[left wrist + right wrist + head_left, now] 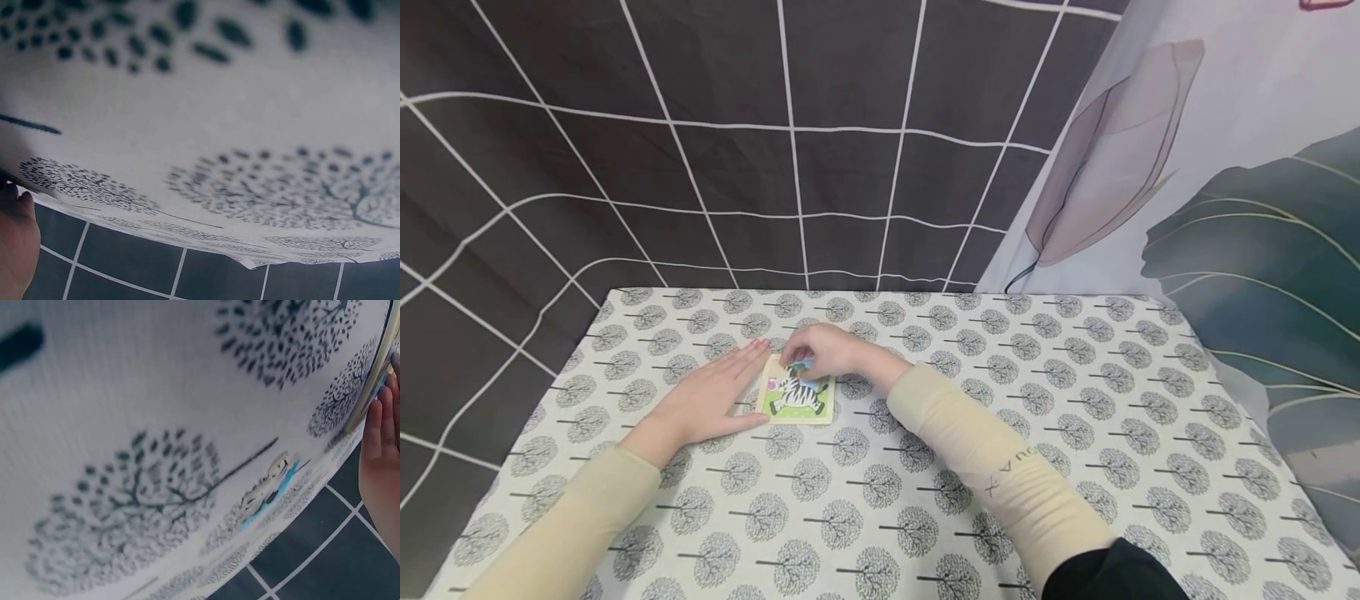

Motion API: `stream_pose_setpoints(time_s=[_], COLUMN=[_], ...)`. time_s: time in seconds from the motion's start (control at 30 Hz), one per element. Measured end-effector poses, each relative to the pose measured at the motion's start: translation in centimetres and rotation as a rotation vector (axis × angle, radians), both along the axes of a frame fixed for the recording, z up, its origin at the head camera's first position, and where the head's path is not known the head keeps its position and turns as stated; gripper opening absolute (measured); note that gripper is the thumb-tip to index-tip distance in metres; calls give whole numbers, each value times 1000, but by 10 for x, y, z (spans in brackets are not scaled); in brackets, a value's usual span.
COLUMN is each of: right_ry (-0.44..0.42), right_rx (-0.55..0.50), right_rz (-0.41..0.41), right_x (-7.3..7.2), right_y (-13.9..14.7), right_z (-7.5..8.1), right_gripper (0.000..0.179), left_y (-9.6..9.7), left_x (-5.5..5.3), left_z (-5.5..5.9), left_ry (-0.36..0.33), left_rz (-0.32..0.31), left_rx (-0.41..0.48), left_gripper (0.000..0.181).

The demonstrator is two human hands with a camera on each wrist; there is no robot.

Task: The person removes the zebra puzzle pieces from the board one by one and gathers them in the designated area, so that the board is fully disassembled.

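Left hand [715, 398] flat, fingers straight, at nine o'clock of the zebra board [797, 400] on the tree-print cloth [820, 542]; right hand [827, 350], fingers bent, over its one o'clock. Gripping anything? Can't tell! Dark curtain [850, 75] at twelve.

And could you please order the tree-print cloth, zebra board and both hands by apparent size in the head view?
1. Tree-print cloth
2. Left hand
3. Zebra board and right hand: too close to rank, the hand partly covering the board.

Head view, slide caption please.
Left hand at the side of a zebra board, right hand over its top edge, on tree-print cloth.
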State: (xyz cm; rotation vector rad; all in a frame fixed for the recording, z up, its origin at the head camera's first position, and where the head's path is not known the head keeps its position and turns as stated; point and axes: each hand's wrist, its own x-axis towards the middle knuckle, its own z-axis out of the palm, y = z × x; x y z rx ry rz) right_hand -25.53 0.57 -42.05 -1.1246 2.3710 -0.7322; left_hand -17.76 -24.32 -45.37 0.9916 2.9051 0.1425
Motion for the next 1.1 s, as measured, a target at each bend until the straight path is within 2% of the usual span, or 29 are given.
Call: stream_pose_setpoints(time_s=[0.23,0.53,0.7,0.93,1.1], right_ry=[-8,43,41,-7,21], right_rx=[46,93,106,71,67], right_rz=[31,70,83,73,87], right_x=[-2,-6,-6,-7,-8], right_y=[1,-2,-4,-1,-1], right_z=[5,3,2,6,4], right_gripper=[42,42,43,41,40], left_y=[1,1,1,3,4], left_x=[0,0,0,2,3], left_z=[1,1,0,1,-1], left_ry=[3,10,8,30,28], left_rz=[-3,-6,-6,2,18], left_rx=[4,13,2,21,29], left_gripper=[102,101,101,94,92])
